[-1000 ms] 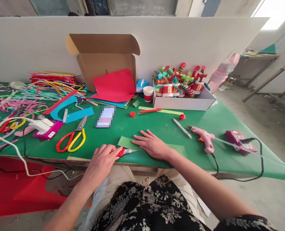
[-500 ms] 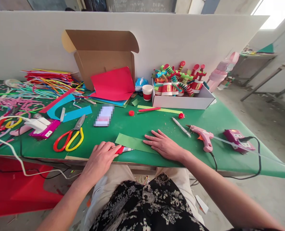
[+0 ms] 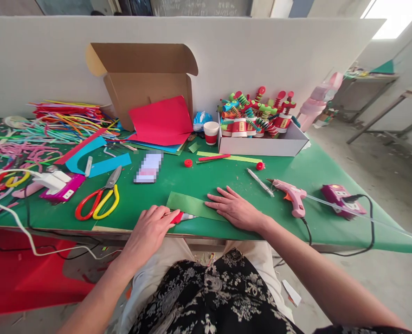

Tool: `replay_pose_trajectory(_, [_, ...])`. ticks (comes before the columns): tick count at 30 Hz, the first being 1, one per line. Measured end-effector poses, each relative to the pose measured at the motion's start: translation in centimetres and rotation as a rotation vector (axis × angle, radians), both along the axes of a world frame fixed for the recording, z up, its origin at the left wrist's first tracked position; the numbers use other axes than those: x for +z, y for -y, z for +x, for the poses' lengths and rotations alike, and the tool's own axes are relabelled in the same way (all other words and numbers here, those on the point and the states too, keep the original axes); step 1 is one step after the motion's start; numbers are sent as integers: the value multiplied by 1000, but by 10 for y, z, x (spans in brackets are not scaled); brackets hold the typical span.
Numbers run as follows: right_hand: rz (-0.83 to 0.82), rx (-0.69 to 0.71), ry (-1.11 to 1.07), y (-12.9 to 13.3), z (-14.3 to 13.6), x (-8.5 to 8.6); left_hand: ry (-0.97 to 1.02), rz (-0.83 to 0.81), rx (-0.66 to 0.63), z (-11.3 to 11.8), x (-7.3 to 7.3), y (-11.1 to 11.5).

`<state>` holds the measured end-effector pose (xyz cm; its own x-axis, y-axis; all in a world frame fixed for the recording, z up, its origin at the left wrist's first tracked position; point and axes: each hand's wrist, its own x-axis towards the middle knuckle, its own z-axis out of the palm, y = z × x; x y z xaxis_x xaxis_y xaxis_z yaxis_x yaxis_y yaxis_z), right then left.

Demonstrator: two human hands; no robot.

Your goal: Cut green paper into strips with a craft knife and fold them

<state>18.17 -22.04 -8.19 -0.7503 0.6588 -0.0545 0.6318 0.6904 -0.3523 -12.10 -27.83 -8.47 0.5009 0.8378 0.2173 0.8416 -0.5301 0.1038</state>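
A strip of green paper (image 3: pixel 188 204) lies near the front edge of the green table. My right hand (image 3: pixel 235 209) rests flat across its right end, fingers spread. Closed around a slim red tool with a pale, tapered tip (image 3: pixel 180 217) is my left hand (image 3: pixel 152 227). The tip points right along the strip's near edge; whether it is a blade or a nib I cannot make out. To the left of that hand lie large scissors (image 3: pixel 103 197) with one red and one yellow handle. A phone (image 3: pixel 148 167) with a blurred screen is farther back.
A pink glue gun (image 3: pixel 292 197) and a purple power block (image 3: pixel 341 201) lie right, with cords. A white box (image 3: pixel 261 146) holds paper-cup figures beside stacked paper cups (image 3: pixel 210 133). Red paper (image 3: pixel 160 120) leans in a cardboard box (image 3: pixel 143 58). Pipe cleaners (image 3: pixel 67 123) heap left.
My left hand and the red tool have shifted very slightly against the strip. My right hand stays on the paper. The whole view has drifted a little.
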Motion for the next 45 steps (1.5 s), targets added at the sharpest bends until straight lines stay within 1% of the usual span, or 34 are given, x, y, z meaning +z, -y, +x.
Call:
replay_pose_trajectory(8, [11,4,11,0,0,0,-2,6,-13,8,-1,-1])
replay_pose_trajectory(14, [17,6,-12,0,-1,-1,13,-18,-29,8,-1,1])
replay_pose_trajectory(20, [29,7,-21,0,2,-3,3,-21,-33,21,1,-1])
replay_pose_trajectory(22, [33,4,-19,1,2,-4,6,-21,-43,22,1,0])
replay_pose_trajectory(25, [49,-22,-4,1,-8,-4,6,-12,-53,16,1,1])
replay_pose_trajectory(29, [67,-76,30,-4,-32,-2,-20,22,-17,-1,3,-4])
replay_pose_trajectory(31, [56,-90,27,-8,-35,1,-17,27,-1,-7,4,-7])
replay_pose_trajectory(33, [35,-93,-2,-9,-28,4,-9,28,7,-9,5,-9])
replay_pose_trajectory(35, [9,-85,-32,-7,-12,5,-4,31,10,-10,4,-10])
replay_pose_trajectory(39, [-11,-60,-22,2,15,3,-1,30,2,-8,1,-9])
replay_pose_trajectory(41, [7,-56,2,5,19,0,-5,35,-5,-7,-1,-10])
replay_pose_trajectory(45, [38,-58,31,7,16,-2,-5,44,-14,-4,-2,-12])
